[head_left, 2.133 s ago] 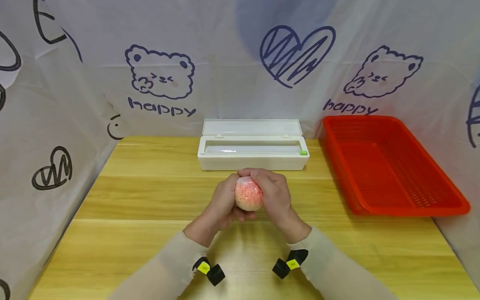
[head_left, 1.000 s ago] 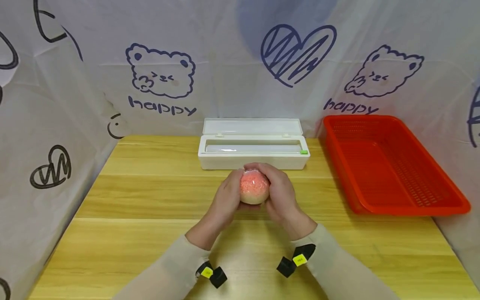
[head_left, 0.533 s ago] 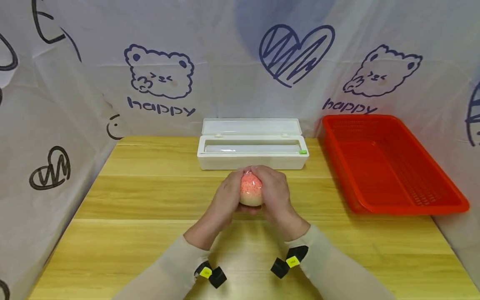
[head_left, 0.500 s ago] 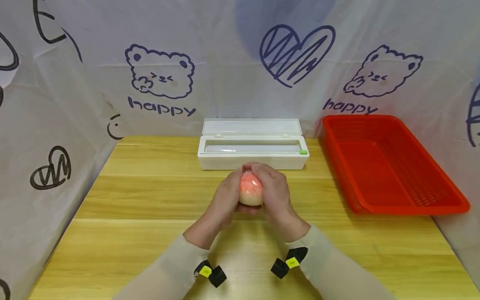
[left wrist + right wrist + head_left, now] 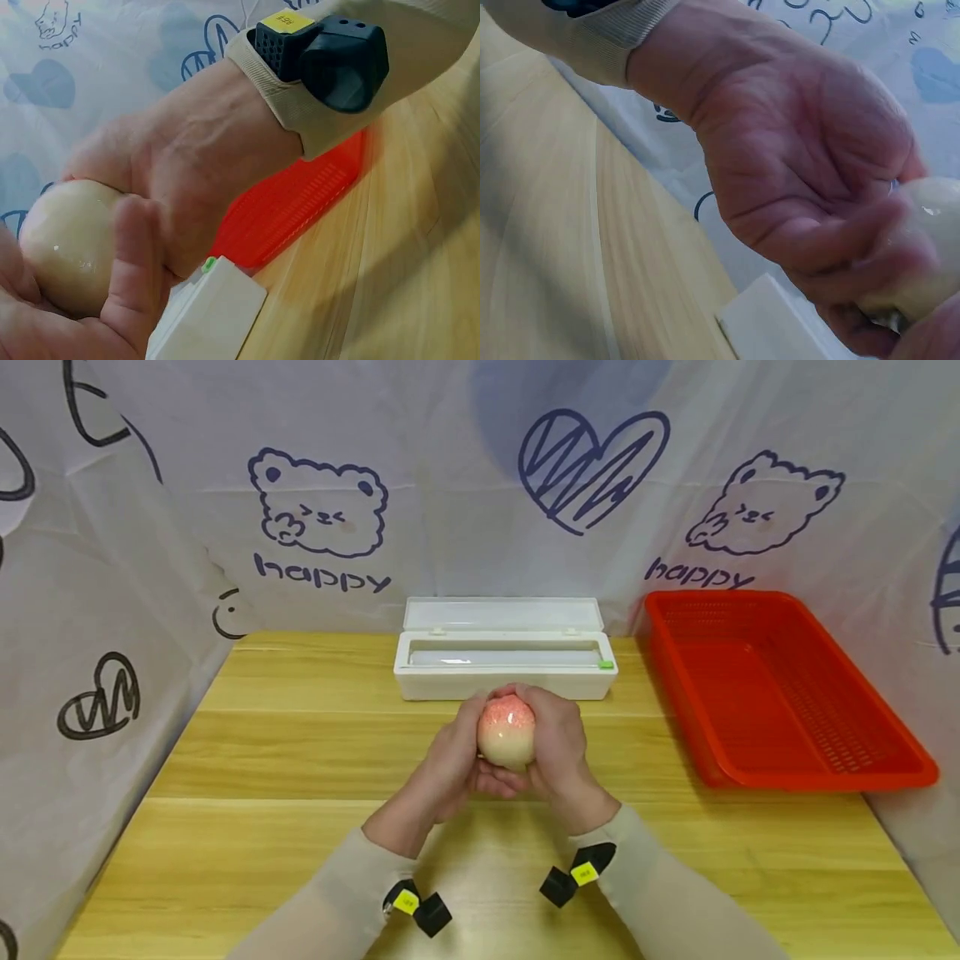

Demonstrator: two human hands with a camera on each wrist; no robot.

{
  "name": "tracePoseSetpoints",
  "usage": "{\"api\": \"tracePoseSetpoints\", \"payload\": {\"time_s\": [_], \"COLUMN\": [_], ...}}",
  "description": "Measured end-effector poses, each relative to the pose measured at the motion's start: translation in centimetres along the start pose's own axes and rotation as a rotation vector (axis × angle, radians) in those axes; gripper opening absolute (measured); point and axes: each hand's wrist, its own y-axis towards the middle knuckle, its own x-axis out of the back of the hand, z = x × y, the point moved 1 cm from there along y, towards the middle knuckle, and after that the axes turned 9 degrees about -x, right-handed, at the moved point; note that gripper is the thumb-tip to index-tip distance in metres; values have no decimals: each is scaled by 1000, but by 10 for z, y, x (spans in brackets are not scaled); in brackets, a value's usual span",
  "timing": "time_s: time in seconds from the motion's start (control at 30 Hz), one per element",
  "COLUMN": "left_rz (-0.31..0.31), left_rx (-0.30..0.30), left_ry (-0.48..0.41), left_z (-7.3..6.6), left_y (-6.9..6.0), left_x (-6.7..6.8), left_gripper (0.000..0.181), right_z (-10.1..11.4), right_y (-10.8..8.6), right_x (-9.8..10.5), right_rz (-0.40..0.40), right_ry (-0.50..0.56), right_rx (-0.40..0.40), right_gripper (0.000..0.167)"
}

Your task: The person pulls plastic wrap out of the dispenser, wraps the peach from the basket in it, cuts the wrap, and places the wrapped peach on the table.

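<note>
Both hands cup a peach (image 5: 507, 739) at mid-table, above the wood. Its pink-speckled side faces up and away, its pale side towards me. The skin shines as if wrapped in clear film. From the left, my left hand (image 5: 452, 758) holds it, fingers curled beneath; my right hand (image 5: 561, 752) grips the right side, its fingers passing behind. The left wrist view has the pale side of the peach (image 5: 71, 240) up close, with the right hand (image 5: 176, 161) over it. In the right wrist view the left hand's palm (image 5: 795, 157) shows beside the peach (image 5: 937, 214).
A white cling-film box (image 5: 506, 683) stands just behind the hands, lid raised, a roll inside and a green slider at its right end. To the right is a red plastic basket (image 5: 825, 781). A printed white cloth (image 5: 450, 485) hangs behind the wooden table (image 5: 285, 760).
The peach has turned between the hands, so more of its pale side shows now. Both hands stay around it, shifting their fingers slightly. Box and basket have not moved.
</note>
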Motion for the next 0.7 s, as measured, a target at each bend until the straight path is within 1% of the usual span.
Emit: {"api": "tracePoseSetpoints", "payload": {"time_s": [0.07,0.13,0.2,0.23,0.3,0.37,0.43,0.47,0.5,0.53,0.57,0.63,0.7], "left_rz": [2,-17,-51,-70,-105,-132,-146,-149,-152,-153,-153,-147,-133], "left_rx": [14,11,-6,-13,-38,-66,-92,-102,-106,-105,-102,-82,-55], "left_ry": [16,23,29,34,45,66,87,91,95,97,98,106,112], "left_z": [-1,-1,0,2,6,9,12,13,14,14,14,14,14], "left_y": [0,1,3,5,8,11,13,13,14,14,14,14,14], "left_x": [3,5,7,8,7,5,2,0,-1,-1,-1,0,3], "left_gripper": [72,71,66,63,59,54,51,50,49,49,49,52,54], "right_z": [0,0,-1,-2,-5,-8,-12,-13,-13,-13,-13,-12,-10], "right_y": [4,5,6,5,3,2,3,3,4,4,6,8,11], "right_x": [2,4,4,3,0,-5,-9,-10,-11,-10,-9,-3,3], "right_rz": [92,152,177,173,116,17,-91,-134,-159,-165,-149,-81,8], "right_ry": [146,211,240,227,181,150,135,144,158,177,192,205,191], "right_rx": [-98,-175,-218,-221,-198,-155,-110,-91,-83,-88,-99,-141,-190], "right_gripper": [44,55,62,64,61,50,36,29,25,23,23,29,39]}}
